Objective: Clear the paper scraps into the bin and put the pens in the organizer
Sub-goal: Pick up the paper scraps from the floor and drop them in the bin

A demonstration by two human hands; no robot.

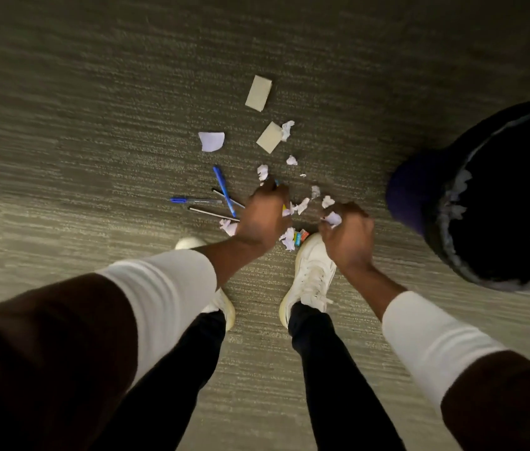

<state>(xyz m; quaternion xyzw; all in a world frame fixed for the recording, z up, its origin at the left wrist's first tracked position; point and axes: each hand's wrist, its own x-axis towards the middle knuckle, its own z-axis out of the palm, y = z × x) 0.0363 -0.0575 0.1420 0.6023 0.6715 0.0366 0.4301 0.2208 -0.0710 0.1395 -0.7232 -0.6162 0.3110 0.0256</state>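
White crumpled paper scraps (301, 206) lie scattered on the carpet in front of my feet. My right hand (348, 234) is closed around a crumpled paper scrap (333, 219). My left hand (263, 216) reaches down among the scraps with its fingers curled; what it holds is hidden. Several pens (224, 190), blue and black, lie crossed just left of my left hand. A flat white torn sheet (211, 141) and two tan cards (258, 92) lie farther out. The dark round bin (420, 196), lined with a bag, stands at the right. No organizer is in view.
My two white shoes (310, 271) stand on the grey carpet right behind the scraps. Small colourful bits (301, 236) lie by the right shoe's toe. The carpet stretches bare to the left and far side.
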